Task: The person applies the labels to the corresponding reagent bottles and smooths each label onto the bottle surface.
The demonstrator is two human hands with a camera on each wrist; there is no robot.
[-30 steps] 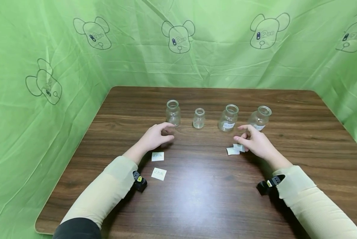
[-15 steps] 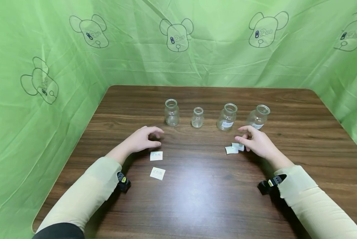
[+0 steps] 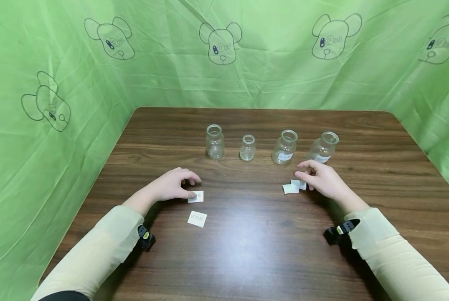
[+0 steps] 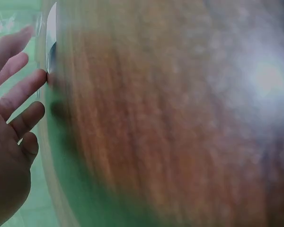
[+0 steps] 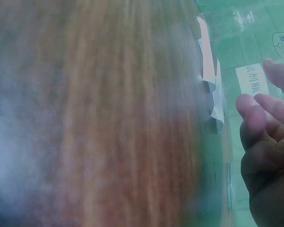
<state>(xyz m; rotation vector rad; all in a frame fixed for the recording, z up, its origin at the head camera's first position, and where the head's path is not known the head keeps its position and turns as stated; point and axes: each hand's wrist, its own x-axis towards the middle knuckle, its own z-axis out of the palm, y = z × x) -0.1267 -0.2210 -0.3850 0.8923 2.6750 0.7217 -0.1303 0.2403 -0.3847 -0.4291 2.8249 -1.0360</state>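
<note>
In the head view my left hand hovers at a small white label with handwriting. Its thumb tip overlaps the label, and whether it touches I cannot tell. The left wrist view shows the fingers spread and loosely bent, holding nothing. A second written label lies nearer the front. On the other side my right hand stays loosely curled, with nothing seen between its fingers. Below its fingertips are two overlapping white paper slips. Just behind it stands a labelled glass bottle, partly hidden by the hand.
Further left in the row stand another labelled glass bottle, a small unlabelled one and a taller unlabelled one. All rest on a brown wooden table with a green curtain behind.
My left hand has moved back from beside the tall left bottle, leftward and toward the front, down to the written label. My right hand has hardly moved. The view has shifted slightly.
</note>
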